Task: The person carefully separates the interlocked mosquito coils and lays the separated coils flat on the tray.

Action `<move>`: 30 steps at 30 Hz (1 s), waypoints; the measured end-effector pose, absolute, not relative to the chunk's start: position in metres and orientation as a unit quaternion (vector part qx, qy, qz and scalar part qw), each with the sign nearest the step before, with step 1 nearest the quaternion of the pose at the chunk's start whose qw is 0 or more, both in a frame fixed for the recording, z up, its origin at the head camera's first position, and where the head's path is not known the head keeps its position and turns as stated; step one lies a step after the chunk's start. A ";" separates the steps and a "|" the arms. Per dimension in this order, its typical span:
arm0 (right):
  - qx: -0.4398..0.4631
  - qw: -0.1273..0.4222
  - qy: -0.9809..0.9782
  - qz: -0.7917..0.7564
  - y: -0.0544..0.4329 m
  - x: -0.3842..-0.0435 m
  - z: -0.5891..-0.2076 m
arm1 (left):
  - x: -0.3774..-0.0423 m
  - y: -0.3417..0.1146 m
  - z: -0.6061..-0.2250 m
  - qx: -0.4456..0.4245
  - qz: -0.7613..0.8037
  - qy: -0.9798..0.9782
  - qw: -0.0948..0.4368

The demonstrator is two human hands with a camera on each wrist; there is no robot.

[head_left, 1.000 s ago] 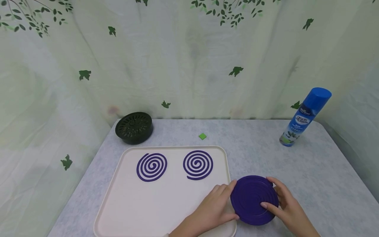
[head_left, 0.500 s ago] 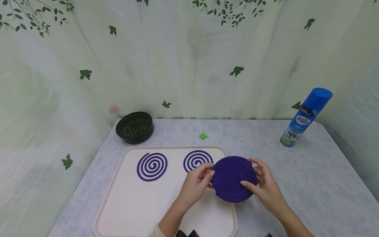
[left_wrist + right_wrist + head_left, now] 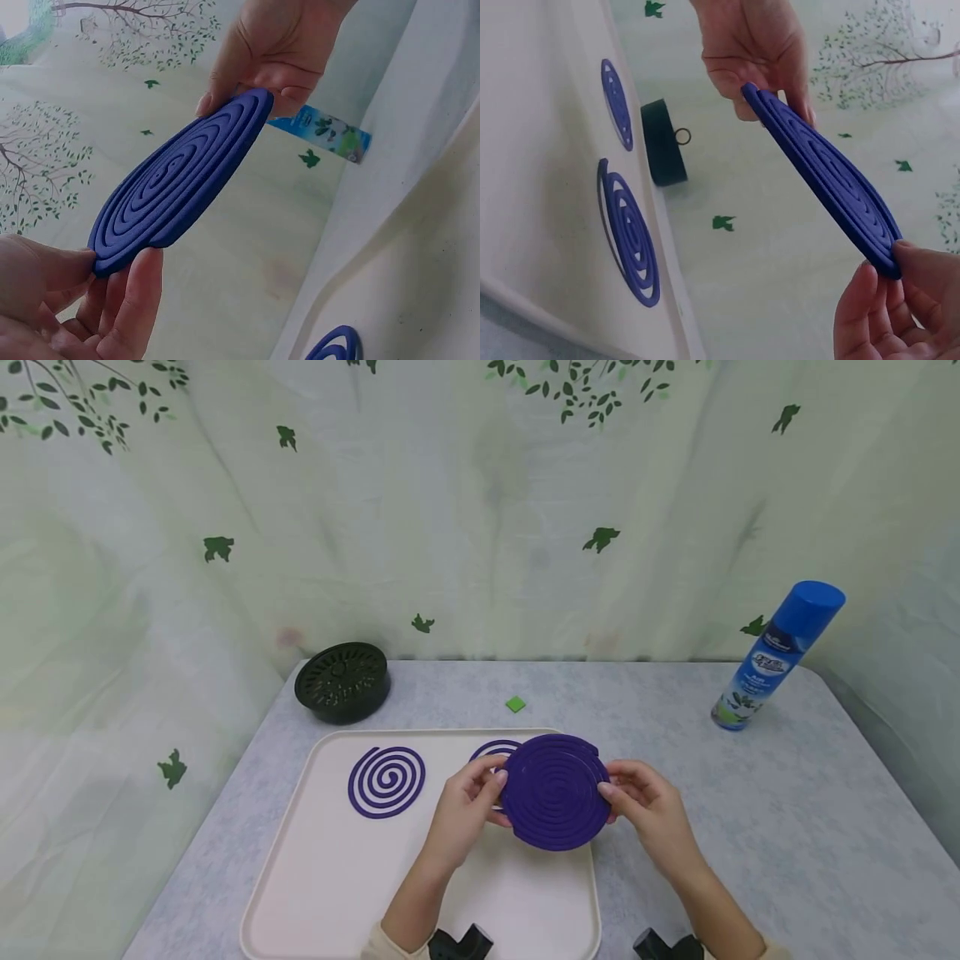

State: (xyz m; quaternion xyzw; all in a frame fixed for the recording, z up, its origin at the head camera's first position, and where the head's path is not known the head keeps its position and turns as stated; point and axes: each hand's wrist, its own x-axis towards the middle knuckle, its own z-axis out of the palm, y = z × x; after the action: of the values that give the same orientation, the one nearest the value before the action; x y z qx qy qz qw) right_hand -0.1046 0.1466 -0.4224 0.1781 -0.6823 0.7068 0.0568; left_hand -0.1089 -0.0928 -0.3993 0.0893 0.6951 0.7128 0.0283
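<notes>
Both hands hold a purple mosquito coil disc (image 3: 555, 795) up over the right part of the white tray (image 3: 300, 893). My left hand (image 3: 463, 810) pinches its left edge between thumb and fingers, and my right hand (image 3: 651, 814) pinches its right edge. From the left wrist, the coil disc (image 3: 176, 180) looks tilted, its windings packed tightly together. Two single coils lie on the tray: the left coil (image 3: 386, 782) shows whole, while the right coil (image 3: 491, 748) is mostly hidden behind the disc and left hand. The right wrist view shows that right coil (image 3: 634, 229) more fully.
A dark green round coil holder (image 3: 342, 683) with a slotted lid stands behind the tray's left corner. At the back right is a blue spray can (image 3: 776, 656). A small green square (image 3: 515, 704) lies beyond the tray. Leaf-printed curtain (image 3: 480, 527) hangs behind the table.
The disc has risen and moved left from beside the tray to over it. My left hand's fingers have come round to pinch its left edge, while the right hand keeps its pinch.
</notes>
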 end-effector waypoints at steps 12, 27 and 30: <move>0.184 0.058 -0.678 0.709 0.142 -0.109 -0.428 | -0.114 -0.096 -0.407 0.073 0.725 0.684 0.035; 0.201 0.106 -0.707 0.670 0.139 -0.110 -0.431 | -0.113 -0.094 -0.408 0.058 0.705 0.706 0.044; 0.203 0.115 -0.711 0.663 0.138 -0.109 -0.430 | -0.113 -0.093 -0.409 0.062 0.704 0.706 0.049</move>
State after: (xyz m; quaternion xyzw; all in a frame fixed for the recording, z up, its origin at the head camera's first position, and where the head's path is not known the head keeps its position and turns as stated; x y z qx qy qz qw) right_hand -0.1092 0.1385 -0.4298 0.2030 -0.7109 0.6634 0.1154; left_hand -0.1131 -0.0934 -0.4085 0.0617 0.7061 0.7037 0.0488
